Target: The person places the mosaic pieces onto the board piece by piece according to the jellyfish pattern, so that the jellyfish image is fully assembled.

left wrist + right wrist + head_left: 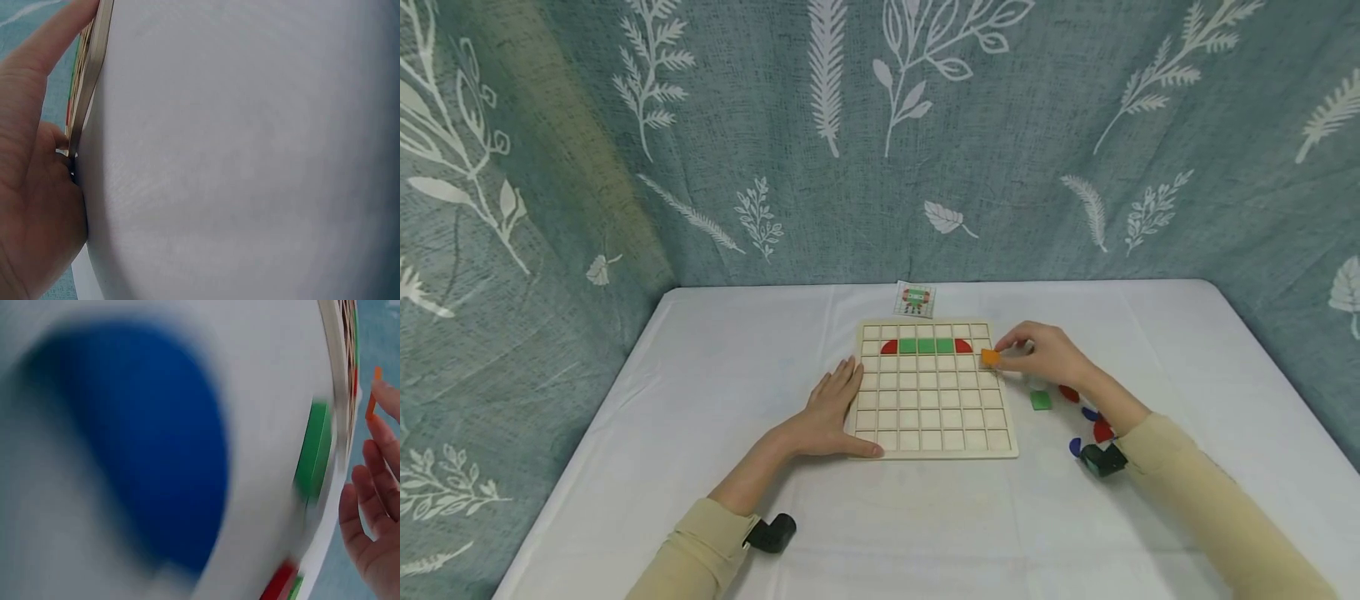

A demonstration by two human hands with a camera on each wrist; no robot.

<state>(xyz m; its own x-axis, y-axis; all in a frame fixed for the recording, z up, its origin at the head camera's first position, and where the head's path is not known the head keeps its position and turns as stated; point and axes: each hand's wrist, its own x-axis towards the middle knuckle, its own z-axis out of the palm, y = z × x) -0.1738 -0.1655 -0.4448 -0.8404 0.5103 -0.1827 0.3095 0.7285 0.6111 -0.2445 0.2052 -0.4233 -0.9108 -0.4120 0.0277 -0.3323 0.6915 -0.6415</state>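
Observation:
A wooden grid board [947, 455] lies on the white table. One of its upper rows holds a red rounded piece [890, 347], several green squares [927, 346] and another red rounded piece [962, 346]. My left hand [827, 417] rests against the board's left side, fingers extended, with the thumb along the front left corner. Between thumb and fingertips, my right hand [1047, 354] pinches an orange tile [989, 358] over the board's right edge, near that row. In the right wrist view the orange tile [374, 394] appears edge-on, with the other fingers loosely bent.
Behind the board lies a small pattern card [915, 300]. Right of the board are a green square [1041, 400], red pieces [1102, 431] and blue pieces [1076, 447], partly under the right forearm. A blurred blue piece [162, 444] fills much of the right wrist view.

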